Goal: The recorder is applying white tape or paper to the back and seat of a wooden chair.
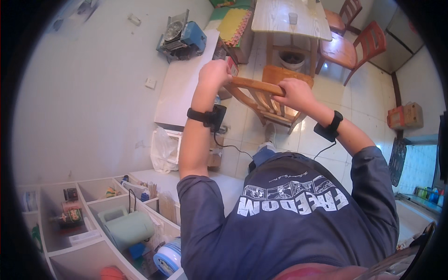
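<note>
Between the person's body and a pale wooden desk (267, 15), a light-brown wooden chair (256, 85) is held by its back, with the seat on the far side and pointing toward the desk. Its top rail has its long axis running left to right, sloping slightly down toward the right in the view, while the slats run from that rail toward the floor (345, 140). Whether all its legs touch down cannot be told. The left hand (215, 73) has its grip closed at the rail's left end; the right hand (296, 94) has its grip wrapped over the right end, fingers bent round the wood. Both wrists wear black straps with small dark devices. Across the dark shirt (298, 238), big white capital letters appear upside down, next to a row of printed picture panels and a finer line of script. Print on the cardboard box (413, 115) by the right wall and on the packets (72, 217) in the lower-left shelf (88, 247) is too small to read.
</note>
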The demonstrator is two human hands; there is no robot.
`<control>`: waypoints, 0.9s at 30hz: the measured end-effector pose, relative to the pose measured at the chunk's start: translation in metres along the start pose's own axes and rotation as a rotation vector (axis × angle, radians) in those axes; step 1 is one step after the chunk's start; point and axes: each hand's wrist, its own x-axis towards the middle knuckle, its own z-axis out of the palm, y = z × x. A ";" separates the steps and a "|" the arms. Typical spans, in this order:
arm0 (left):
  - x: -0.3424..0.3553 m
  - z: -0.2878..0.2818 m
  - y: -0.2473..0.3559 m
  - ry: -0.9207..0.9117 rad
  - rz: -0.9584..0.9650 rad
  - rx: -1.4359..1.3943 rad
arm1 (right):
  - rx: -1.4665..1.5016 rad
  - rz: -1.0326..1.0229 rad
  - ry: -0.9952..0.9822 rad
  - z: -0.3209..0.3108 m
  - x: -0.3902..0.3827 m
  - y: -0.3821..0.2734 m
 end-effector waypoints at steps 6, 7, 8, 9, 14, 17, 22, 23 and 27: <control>0.008 0.003 0.000 -0.024 -0.038 0.145 | -0.007 0.013 -0.014 0.002 -0.002 0.001; 0.010 0.003 0.000 0.004 -0.052 0.162 | 0.003 -0.019 0.006 0.001 -0.001 0.001; 0.012 0.003 0.000 -0.017 -0.001 0.150 | 0.003 -0.016 0.004 0.002 -0.001 0.001; 0.014 0.003 0.000 0.033 0.067 0.141 | 0.013 -0.020 0.027 0.001 0.001 0.001; 0.019 0.008 -0.007 0.005 -0.016 0.094 | 0.013 -0.008 0.006 0.001 0.002 0.000; 0.021 0.009 -0.011 0.048 -0.024 0.143 | 0.014 -0.001 -0.013 0.000 0.002 -0.002; 0.022 0.006 -0.012 -0.059 0.067 0.050 | 0.015 0.004 -0.016 0.000 0.004 -0.002; 0.021 0.005 -0.011 -0.056 0.018 0.000 | 0.009 0.006 -0.008 0.000 0.005 -0.002; 0.017 0.005 -0.010 -0.104 -0.156 -0.095 | 0.022 -0.001 0.010 -0.001 0.005 -0.002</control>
